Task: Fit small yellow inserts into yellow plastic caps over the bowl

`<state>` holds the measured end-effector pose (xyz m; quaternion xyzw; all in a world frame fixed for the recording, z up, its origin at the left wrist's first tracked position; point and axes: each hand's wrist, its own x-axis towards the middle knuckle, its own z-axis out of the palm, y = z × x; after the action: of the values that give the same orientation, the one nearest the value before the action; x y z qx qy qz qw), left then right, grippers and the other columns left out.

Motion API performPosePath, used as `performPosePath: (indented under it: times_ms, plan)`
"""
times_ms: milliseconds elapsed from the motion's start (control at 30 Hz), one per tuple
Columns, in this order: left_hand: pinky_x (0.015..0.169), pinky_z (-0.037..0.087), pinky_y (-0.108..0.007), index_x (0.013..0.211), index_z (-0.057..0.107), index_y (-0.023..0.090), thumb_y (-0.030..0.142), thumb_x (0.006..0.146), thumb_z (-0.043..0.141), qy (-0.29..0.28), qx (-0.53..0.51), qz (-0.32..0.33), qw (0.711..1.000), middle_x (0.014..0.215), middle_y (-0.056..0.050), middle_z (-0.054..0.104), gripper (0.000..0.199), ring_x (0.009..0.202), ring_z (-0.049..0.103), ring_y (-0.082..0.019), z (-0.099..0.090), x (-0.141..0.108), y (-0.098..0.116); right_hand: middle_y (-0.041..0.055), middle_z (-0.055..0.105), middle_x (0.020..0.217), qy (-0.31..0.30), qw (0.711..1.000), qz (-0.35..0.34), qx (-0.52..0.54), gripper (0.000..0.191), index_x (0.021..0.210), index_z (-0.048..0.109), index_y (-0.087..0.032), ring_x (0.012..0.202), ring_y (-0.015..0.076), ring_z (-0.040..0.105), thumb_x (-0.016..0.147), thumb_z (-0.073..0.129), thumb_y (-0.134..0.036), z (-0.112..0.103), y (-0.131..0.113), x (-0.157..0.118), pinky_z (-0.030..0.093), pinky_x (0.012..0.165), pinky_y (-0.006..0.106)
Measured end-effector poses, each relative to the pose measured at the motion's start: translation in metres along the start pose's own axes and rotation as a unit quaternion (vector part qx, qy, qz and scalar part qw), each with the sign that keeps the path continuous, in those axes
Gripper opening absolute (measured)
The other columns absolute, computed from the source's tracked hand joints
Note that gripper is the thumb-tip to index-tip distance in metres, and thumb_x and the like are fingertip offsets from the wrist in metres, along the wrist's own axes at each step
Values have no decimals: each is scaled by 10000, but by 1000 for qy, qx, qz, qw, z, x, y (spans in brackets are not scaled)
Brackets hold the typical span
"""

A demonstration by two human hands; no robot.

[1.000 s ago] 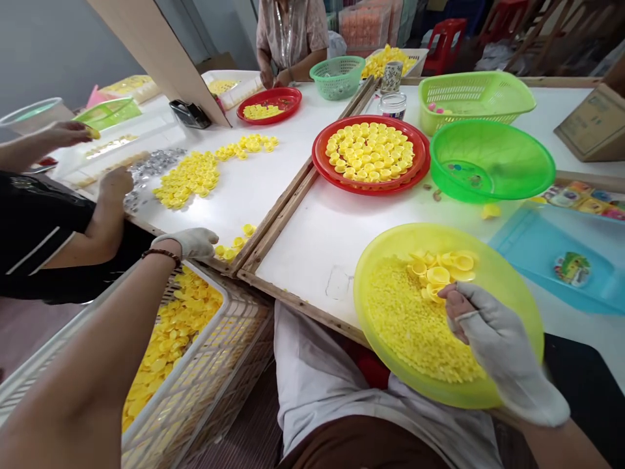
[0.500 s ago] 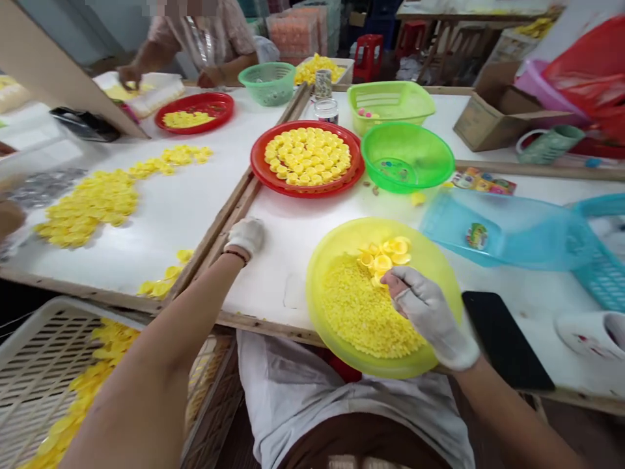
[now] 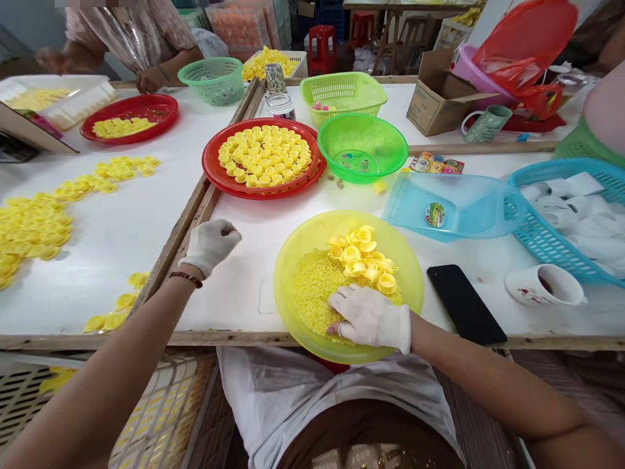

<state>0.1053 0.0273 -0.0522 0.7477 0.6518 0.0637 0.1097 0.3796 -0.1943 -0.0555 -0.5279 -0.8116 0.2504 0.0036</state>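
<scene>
My left hand (image 3: 211,246), in a white glove with bare fingertips, is closed above the table beside the wooden strip; whatever its fingers hold, if anything, is hidden. My right hand (image 3: 368,317), also gloved, lies with fingers spread on small yellow granules (image 3: 315,286) in a yellow basin (image 3: 286,303). Several yellow cup-shaped pieces (image 3: 366,257) rest on the granules just beyond its fingers. Past my left hand, a red plate (image 3: 211,156) bears rows of similar yellow cups (image 3: 266,153).
A green bowl (image 3: 361,146) stands behind the basin. To the right are a blue tray (image 3: 463,208), a black phone (image 3: 466,305), a mug (image 3: 541,284) and a blue basket (image 3: 541,234). Yellow pieces (image 3: 41,225) lie across the wooden strip (image 3: 183,228). A person sits at the far left.
The view has turned to the right. My right hand has gone from the yellow cups down onto the granules and spread its fingers. My left hand has curled its fingers above the table.
</scene>
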Motion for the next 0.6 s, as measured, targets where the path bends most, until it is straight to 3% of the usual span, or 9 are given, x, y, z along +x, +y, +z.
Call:
performPosePath:
  times_ms: [67,133,233,333,467,533,600]
  plan:
    - [654,480,-260,912,692,172,294,818,548,-7,-109,79,991,827,-35,718,211,737,641,-176,-3,-23,35,59,610,761,-3,996,5,85,250,947,661,-194,660,204,560,939,584,-432,3,3,0,412,603,327]
    - [641,475,-258,872,696,179,249,787,549,-37,-183,194,963,810,-28,724,184,713,637,-166,-1,-47,70,5,559,637,7,986,13,164,218,895,660,-214,538,148,474,921,621,-428,5,8,0,329,522,295]
    - [680,467,-285,820,699,183,217,794,541,-68,-147,319,934,785,-37,723,163,706,636,-173,11,-71,116,-31,542,585,88,955,28,283,203,859,644,-221,535,123,468,887,675,-419,3,15,-2,329,515,268]
    - [698,458,-332,818,687,163,273,882,513,-71,-60,284,954,803,-101,721,216,755,658,-230,28,-70,150,-50,528,609,157,857,76,486,256,860,601,-214,508,104,469,901,640,-464,-7,19,-5,349,478,242]
    - [736,478,-366,903,682,142,296,907,519,-86,-40,212,973,954,-174,726,225,905,682,-307,48,-51,177,-54,544,696,189,669,103,711,330,882,548,-209,460,59,452,900,627,-529,-18,24,-6,298,422,198]
    - [744,489,-361,943,679,147,274,879,553,-92,-55,213,971,995,-165,726,190,929,681,-306,54,-44,181,-54,548,708,191,608,101,764,355,893,545,-205,470,51,454,872,669,-536,-19,28,-5,287,416,183]
    - [769,500,-340,1000,668,153,224,841,577,-97,-75,216,969,1020,-134,727,197,941,680,-278,60,-41,181,-62,536,694,186,571,96,794,370,880,532,-202,463,41,430,855,701,-530,-18,32,-4,271,407,169]
